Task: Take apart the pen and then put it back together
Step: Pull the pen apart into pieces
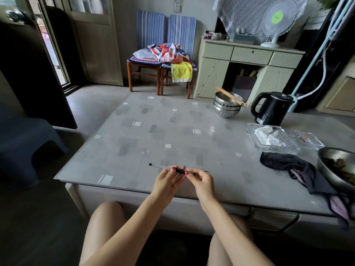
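Observation:
A slim pen (pixel 180 170) with a clear barrel, a black grip section and a small black end cap lies level between both hands, just above the near edge of the grey table (pixel 153 131). My left hand (pixel 167 181) pinches the barrel beside the grip with thumb and fingers. My right hand (pixel 201 181) pinches the tip end, and the thin point sticks out to the right of it. The barrel's left end with its black cap juts out past my left hand. Fingers hide part of the middle of the pen.
A dark cloth (pixel 299 171) lies at the right, next to a metal bowl of food (pixel 338 167). Behind them stand two glass dishes (pixel 272 139), a black kettle (pixel 272 108) and stacked steel bowls with chopsticks (pixel 227 104). A dark stool (pixel 26 135) is at the left.

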